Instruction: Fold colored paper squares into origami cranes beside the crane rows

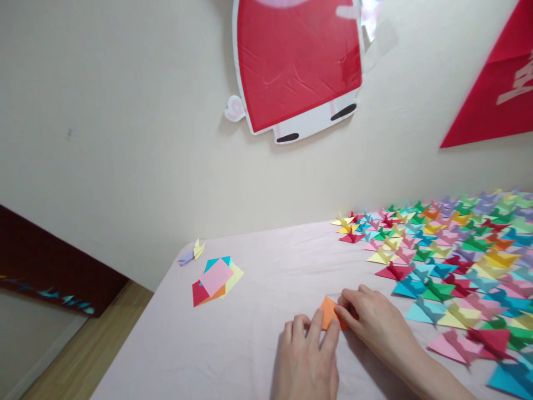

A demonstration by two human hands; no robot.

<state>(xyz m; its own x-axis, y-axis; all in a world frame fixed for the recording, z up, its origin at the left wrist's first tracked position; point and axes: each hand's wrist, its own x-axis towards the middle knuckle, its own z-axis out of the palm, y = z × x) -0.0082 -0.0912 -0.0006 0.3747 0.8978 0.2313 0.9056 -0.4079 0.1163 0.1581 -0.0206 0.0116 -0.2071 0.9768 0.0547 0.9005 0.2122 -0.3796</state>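
A small folded piece of orange paper (328, 310) lies on the pale pink table cover (270, 266), near its front edge. My left hand (307, 355) rests beside it with its fingertips pressing on the paper's near edge. My right hand (370, 316) comes in from the right and pinches the paper's right side with thumb and fingers. Much of the paper is hidden under the fingers.
A loose stack of coloured paper squares (215, 279), pink on top, lies to the left. Two small folded pieces (192, 253) sit behind it. Several rows of folded paper shapes (449, 261) cover the table's right side. A red-and-white cutout (297, 61) hangs on the wall.
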